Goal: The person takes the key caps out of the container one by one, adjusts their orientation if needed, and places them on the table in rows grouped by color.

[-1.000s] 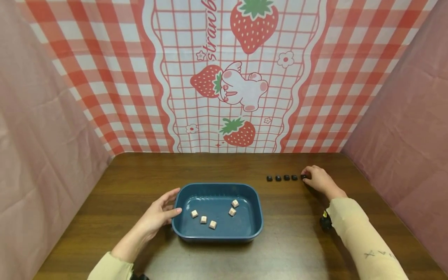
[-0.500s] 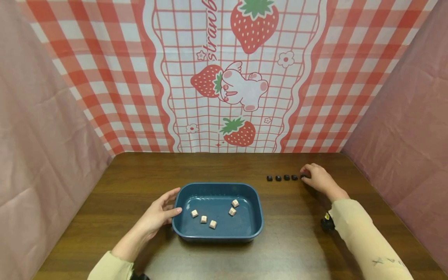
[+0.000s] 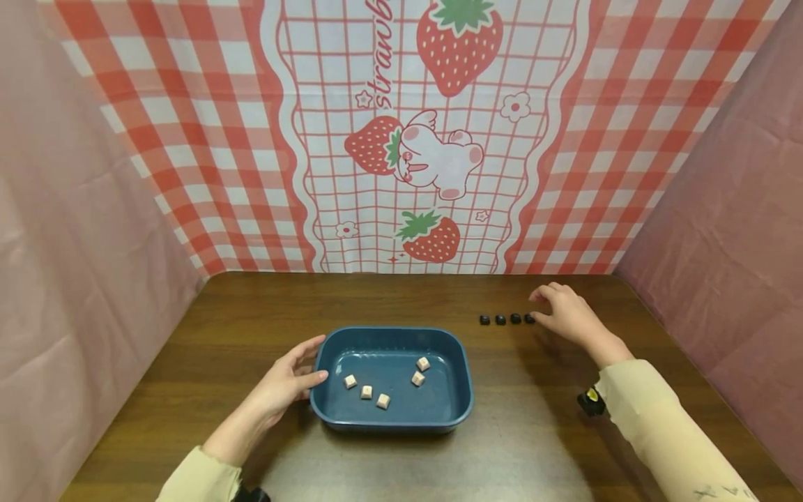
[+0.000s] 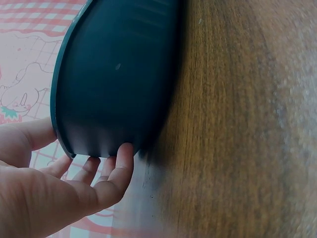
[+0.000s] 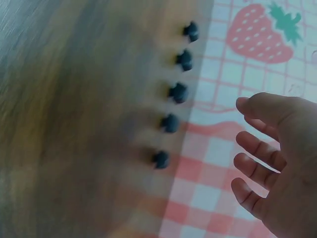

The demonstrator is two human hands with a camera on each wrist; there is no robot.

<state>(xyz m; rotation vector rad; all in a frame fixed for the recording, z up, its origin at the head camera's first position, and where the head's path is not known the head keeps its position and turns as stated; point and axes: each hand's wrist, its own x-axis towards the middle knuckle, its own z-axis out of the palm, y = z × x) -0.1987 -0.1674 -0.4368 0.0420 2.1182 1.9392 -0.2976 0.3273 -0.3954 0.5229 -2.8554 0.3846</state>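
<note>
My left hand (image 3: 284,382) holds the left end of a blue plastic basin (image 3: 401,424), thumb over the rim and the other fingers against the outer wall. The left wrist view shows those fingertips (image 4: 126,149) touching the basin's outside. Several cream keycaps (image 3: 366,392) lie scattered on the basin floor. To the right, several black keycaps (image 3: 500,320) form a row on the table. Raised over the right end of that row is my right hand (image 3: 567,317), fingers spread and holding nothing. In the right wrist view, the whole row of black keycaps (image 5: 170,123) sits apart from it.
The brown wooden table (image 3: 514,446) carries the basin and keycaps. A red-checked strawberry cloth (image 3: 433,237) hangs along its back edge. Pink cloths (image 3: 721,230) stand at both sides.
My right hand has let go of the rightmost black keycap, lifted and spread its fingers, shifting slightly left and back. The left hand and basin stay where they were.
</note>
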